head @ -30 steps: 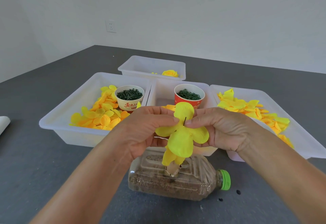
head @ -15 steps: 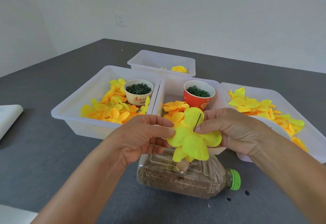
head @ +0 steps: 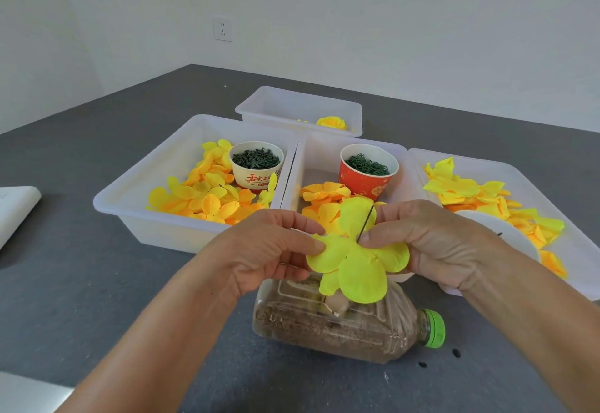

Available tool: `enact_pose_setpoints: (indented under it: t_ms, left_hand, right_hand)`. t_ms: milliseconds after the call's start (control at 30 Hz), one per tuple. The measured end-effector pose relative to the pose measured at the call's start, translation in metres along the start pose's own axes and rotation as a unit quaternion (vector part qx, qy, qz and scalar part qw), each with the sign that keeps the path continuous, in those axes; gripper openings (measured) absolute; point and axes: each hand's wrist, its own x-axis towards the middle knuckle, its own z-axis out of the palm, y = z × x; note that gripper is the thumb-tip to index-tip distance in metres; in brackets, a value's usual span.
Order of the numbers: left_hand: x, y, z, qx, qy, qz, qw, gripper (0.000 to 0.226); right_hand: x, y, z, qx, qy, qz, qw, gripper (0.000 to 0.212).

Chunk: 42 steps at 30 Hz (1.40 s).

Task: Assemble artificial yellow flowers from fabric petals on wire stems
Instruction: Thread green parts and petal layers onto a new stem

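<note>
A bright yellow fabric petal piece with several lobes sits on a thin dark wire stem that pokes up through its middle. My left hand pinches the petal piece's left lobe between thumb and fingers. My right hand pinches the petal piece at its centre, beside the wire. Both hands hover above a clear plastic bottle lying on its side, filled with brown grains, with a green cap. The wire's lower end is hidden behind the petals.
Three white trays hold loose petals: left tray, middle tray, right tray. A beige cup and a red cup hold dark green bits. A far tray holds a finished yellow flower. A white object lies at left.
My view has shifted, so the scene sits further right and lower in the frame. Both hands keep their hold on the petal piece, which has tilted slightly on the wire.
</note>
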Motion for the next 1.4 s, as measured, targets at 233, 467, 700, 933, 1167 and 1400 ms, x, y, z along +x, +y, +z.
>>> enact_pose_setpoints:
  t_ms: [233, 467, 700, 933, 1167, 1400]
  left_hand:
    - [0.000, 0.003, -0.001, -0.007, -0.003, 0.011, 1.000, 0.013]
    - [0.000, 0.005, 0.005, 0.005, -0.006, 0.021, 1.000, 0.027]
    - [0.005, 0.000, 0.012, 0.017, 0.009, 0.005, 1.000, 0.019]
    - [0.002, 0.008, 0.017, 0.022, 0.003, 0.015, 1.000, 0.027]
    - [0.000, 0.011, 0.026, 0.002, 0.022, 0.013, 1.000, 0.049]
    - [0.002, 0.009, 0.027, -0.012, 0.026, 0.015, 0.999, 0.059]
  right_hand:
    - [-0.005, -0.001, -0.001, 0.043, -0.044, 0.016, 0.998, 0.038]
    - [-0.005, 0.001, -0.002, 0.039, -0.039, 0.013, 0.998, 0.025]
    - [-0.001, 0.004, 0.000, -0.004, -0.005, 0.039, 0.999, 0.056]
    - [-0.005, 0.004, 0.001, 0.047, -0.027, 0.045, 0.998, 0.014]
    - [-0.004, 0.004, 0.002, 0.045, -0.016, 0.052, 0.998, 0.015]
    - [-0.002, 0.005, 0.003, 0.056, -0.015, 0.065, 0.996, 0.016]
